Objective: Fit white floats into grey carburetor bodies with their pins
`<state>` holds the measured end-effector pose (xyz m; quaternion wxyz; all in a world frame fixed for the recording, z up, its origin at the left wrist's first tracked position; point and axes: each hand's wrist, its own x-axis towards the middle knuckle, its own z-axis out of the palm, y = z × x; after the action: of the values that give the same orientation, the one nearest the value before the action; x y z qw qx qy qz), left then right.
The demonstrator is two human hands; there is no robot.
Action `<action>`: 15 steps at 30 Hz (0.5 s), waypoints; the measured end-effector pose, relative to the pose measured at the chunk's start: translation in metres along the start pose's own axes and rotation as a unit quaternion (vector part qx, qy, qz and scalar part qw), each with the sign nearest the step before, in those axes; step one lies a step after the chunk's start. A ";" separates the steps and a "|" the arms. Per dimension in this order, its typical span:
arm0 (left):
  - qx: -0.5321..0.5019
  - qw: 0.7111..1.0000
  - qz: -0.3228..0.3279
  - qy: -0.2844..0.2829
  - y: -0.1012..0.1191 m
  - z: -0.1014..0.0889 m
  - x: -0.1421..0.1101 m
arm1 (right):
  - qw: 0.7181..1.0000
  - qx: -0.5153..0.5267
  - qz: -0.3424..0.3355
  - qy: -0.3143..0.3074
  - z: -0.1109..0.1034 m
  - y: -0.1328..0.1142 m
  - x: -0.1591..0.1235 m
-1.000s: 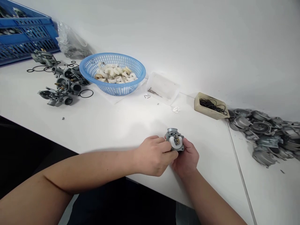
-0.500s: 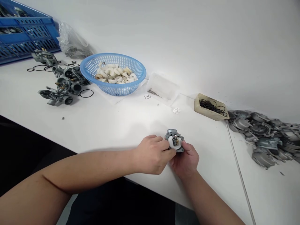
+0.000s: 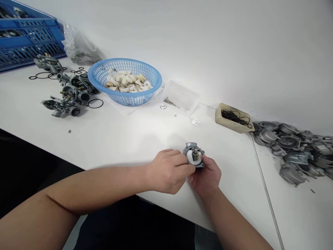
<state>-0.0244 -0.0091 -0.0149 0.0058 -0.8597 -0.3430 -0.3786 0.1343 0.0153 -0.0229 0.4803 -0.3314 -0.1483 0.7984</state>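
Metal part (image 3: 195,155): one, gray, with one white curved piece (image 3: 191,160)
Right hand (image 3: 206,174): part is held in grip
Left hand (image 3: 170,171): edge is pinched in grip

metal body (image 3: 191,147): grey | float (image 3: 190,159): white | basket (image 3: 135,100): blue, latticed | tub (image 3: 227,124): cream | rings (image 3: 231,116): black

Left hand (image 3: 169,172) curled, fingers (image 3: 180,160) bent; right hand (image 3: 206,177) cupped close beside

Right hand (image 3: 206,176) — most fingers hidden behind the carburetor (image 3: 194,158) — blue crate (image 3: 30,41) and metal pile (image 3: 296,156) cut off by edges
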 end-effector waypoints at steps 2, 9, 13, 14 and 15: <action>-0.010 0.997 -0.065 0.038 -0.008 0.000 0.001 | 1.000 -0.015 0.003 -0.009 -0.002 0.000 0.000; -0.014 0.948 -0.319 0.015 -0.043 0.002 0.010 | 0.999 -0.029 0.010 -0.026 -0.010 -0.001 0.001; 0.034 0.944 -0.322 -0.065 -0.051 0.009 0.010 | 0.999 -0.027 0.004 -0.031 -0.010 -0.001 0.002; 0.044 0.943 -0.317 -0.088 -0.052 0.011 0.010 | 0.999 -0.027 0.003 -0.029 -0.010 -0.001 0.003; 0.049 0.943 -0.310 -0.107 -0.054 0.013 0.010 | 0.999 -0.027 0.003 -0.027 -0.009 -0.001 0.003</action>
<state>-0.0432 0.0417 -0.0307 -0.1063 -0.7448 -0.6093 -0.2504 0.1404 0.0177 -0.0300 0.4651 -0.3225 -0.1816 0.8042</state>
